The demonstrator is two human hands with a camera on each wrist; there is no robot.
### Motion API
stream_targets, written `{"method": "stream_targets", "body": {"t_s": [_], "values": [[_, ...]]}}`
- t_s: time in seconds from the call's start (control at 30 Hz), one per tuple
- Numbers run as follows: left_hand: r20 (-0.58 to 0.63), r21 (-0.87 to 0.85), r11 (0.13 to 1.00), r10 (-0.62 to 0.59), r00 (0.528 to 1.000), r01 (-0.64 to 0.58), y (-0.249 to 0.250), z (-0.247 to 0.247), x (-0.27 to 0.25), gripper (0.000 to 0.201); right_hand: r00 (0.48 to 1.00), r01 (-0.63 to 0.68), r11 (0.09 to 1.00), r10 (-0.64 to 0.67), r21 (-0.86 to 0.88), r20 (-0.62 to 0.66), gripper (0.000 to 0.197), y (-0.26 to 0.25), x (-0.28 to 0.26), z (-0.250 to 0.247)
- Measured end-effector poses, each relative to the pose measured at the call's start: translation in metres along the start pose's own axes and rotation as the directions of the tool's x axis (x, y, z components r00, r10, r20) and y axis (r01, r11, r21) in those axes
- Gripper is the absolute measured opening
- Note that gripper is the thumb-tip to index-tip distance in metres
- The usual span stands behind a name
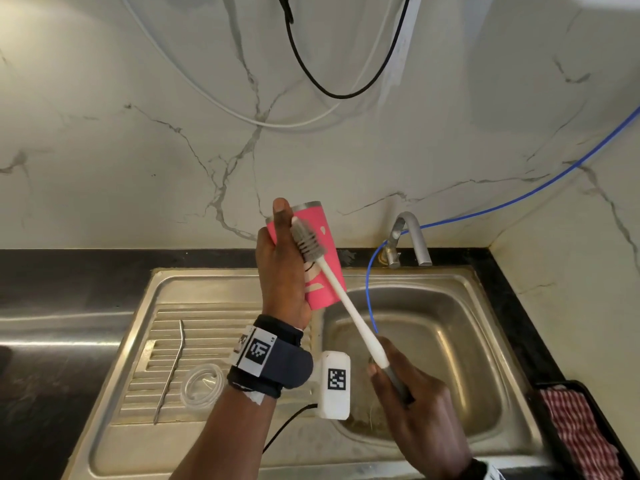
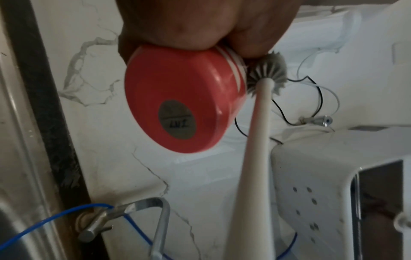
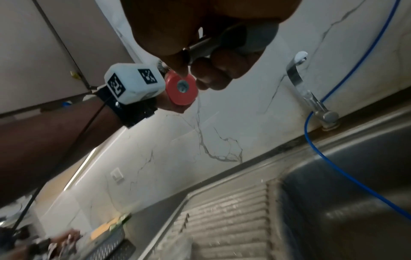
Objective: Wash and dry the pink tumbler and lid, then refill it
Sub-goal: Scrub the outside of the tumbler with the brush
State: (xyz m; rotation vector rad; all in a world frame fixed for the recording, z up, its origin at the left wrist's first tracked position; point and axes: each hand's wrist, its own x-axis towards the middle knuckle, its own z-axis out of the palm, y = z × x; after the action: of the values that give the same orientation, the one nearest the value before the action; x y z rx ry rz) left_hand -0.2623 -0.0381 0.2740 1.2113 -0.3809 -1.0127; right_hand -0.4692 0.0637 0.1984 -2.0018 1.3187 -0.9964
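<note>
My left hand point(image 1: 282, 268) grips the pink tumbler point(image 1: 320, 252) above the sink's left edge, mouth up and tilted away from me. Its round base point(image 2: 177, 107) faces the left wrist camera and shows again as the small pink tumbler base point(image 3: 182, 89) in the right wrist view. My right hand point(image 1: 405, 382) holds the grey end of a white bottle brush point(image 1: 349, 306) over the basin. The brush's grey bristle head point(image 1: 308, 242) lies against the tumbler's outer wall, beside my left thumb. The clear lid point(image 1: 204, 384) lies on the draining board.
A bent metal straw point(image 1: 171, 368) lies on the ribbed draining board point(image 1: 166, 327). The steel basin point(image 1: 450, 358) sits to the right, with the tap point(image 1: 410, 237) behind it and a blue hose point(image 1: 370, 296) hanging into it. A red checked cloth point(image 1: 578, 431) sits in a black tray at right.
</note>
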Motion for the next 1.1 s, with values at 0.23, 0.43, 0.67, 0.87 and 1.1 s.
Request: {"method": "stream_targets", "body": {"t_s": [0.23, 0.43, 0.67, 0.87, 1.1], "values": [[-0.02, 0.019, 0.999, 0.026, 0.999, -0.026, -0.001, 0.002, 0.0, 0.083, 1.0, 0.004, 1.0, -0.003, 0.031, -0.016, 0.044, -0.003, -0.001, 0.003], [-0.011, 0.006, 1.0, 0.014, 1.0, -0.014, -0.006, 0.005, -0.006, 0.072, 1.0, -0.01, 1.0, 0.011, 0.024, -0.01, 0.049, -0.004, 0.011, 0.006], [-0.043, 0.024, 0.998, 0.067, 0.997, -0.066, 0.004, -0.001, 0.006, 0.076, 1.0, 0.028, 0.997, -0.028, 0.076, 0.002, 0.053, -0.009, 0.002, 0.001], [0.0, 0.054, 0.998, 0.033, 0.999, -0.033, -0.007, 0.006, -0.008, 0.075, 0.999, 0.021, 1.0, -0.021, 0.015, -0.031, 0.046, -0.004, 0.021, 0.006], [-0.031, 0.029, 0.996, 0.086, 0.996, -0.085, 0.0, 0.0, 0.002, 0.078, 1.0, -0.019, 0.997, 0.02, 0.073, -0.003, 0.044, -0.003, 0.004, -0.001]]}}
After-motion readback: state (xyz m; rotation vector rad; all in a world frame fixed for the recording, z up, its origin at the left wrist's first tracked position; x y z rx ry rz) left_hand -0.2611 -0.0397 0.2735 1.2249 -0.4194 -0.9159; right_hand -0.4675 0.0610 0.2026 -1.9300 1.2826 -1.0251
